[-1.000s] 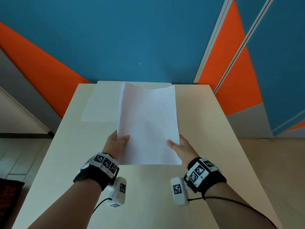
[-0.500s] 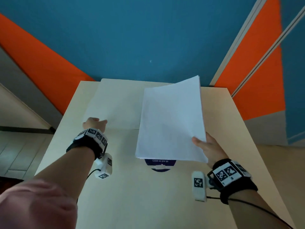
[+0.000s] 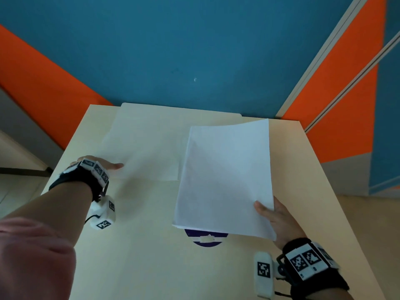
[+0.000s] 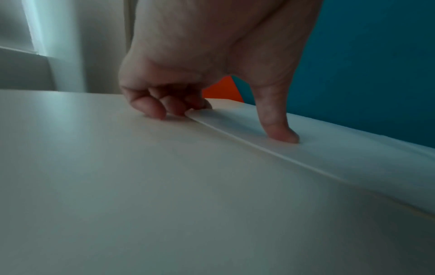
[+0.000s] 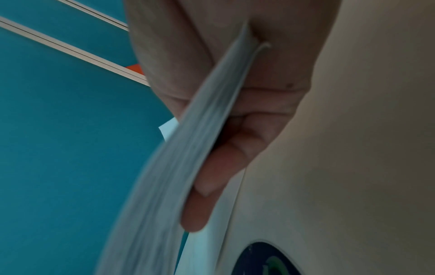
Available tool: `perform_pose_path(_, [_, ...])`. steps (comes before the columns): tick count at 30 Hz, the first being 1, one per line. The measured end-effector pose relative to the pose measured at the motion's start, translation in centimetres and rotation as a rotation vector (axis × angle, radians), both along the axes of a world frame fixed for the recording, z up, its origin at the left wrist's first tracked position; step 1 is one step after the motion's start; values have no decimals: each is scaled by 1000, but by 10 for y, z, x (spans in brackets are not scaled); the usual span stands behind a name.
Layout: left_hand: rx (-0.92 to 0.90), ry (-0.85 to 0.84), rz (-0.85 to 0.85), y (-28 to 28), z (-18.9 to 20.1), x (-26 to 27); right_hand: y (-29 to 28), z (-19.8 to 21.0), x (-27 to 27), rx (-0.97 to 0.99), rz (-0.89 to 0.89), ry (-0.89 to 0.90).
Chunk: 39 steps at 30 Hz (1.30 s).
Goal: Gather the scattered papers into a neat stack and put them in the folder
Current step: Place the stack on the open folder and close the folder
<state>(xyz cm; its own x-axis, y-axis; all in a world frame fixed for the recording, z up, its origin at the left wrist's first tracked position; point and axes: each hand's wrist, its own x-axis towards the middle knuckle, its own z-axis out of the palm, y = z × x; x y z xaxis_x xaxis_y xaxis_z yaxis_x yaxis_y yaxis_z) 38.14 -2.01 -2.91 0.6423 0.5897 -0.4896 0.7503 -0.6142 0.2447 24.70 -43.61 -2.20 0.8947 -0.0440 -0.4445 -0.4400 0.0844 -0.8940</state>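
My right hand (image 3: 274, 215) clamps paper stack (image 3: 225, 176) at near right corner, thumb on top, fingers (image 5: 207, 188) beneath; stack held above table (image 3: 164, 256). My left hand (image 3: 98, 164) at folder (image 3: 147, 144) near left corner: thumb (image 4: 277, 126) pressing cover, fingers curled at edge. Folder flat, far left.

table (image 3: 151, 256) pale wood | round dark-blue sticker (image 3: 205, 240) | blue-orange wall (image 3: 173, 50)

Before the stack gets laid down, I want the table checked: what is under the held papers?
Under the paper stack, pinched by the right hand, a dark blue round sticker shows on the table. Most of it is covered.
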Motion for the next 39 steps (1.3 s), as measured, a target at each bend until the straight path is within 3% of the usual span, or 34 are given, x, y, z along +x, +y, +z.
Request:
perform_pose_path(3, [-50,-103,-25,-5,6,-5,-4,-3,-9,16,-11,-8])
perform_pose_path(6, [-246,-350,153,-6,-8,-17,-7,0,-20,65,-10,-22])
perform_pose_path(10, [-378,-445,213,-11,-23,-39,-13,6,-35,64,-12,-33])
perform_pose_path(15, [-437,-361,205,-15,-23,-79,-17,19,-59,70,-1,-18])
perform_pose_path(20, [-421,-274,203,-15,-28,-155,-35,28,-92,44,16,-13])
perform_pose_path(29, [-439,-368,343,-24,-32,-304,-66,26,-154,27,107,39])
perform_pose_path(34, [-407,-402,394,-32,-33,-341,-62,24,-175,27,104,102])
perform_pose_path(39, [-402,-419,407,-26,-29,-346,-52,8,-173,-39,114,75])
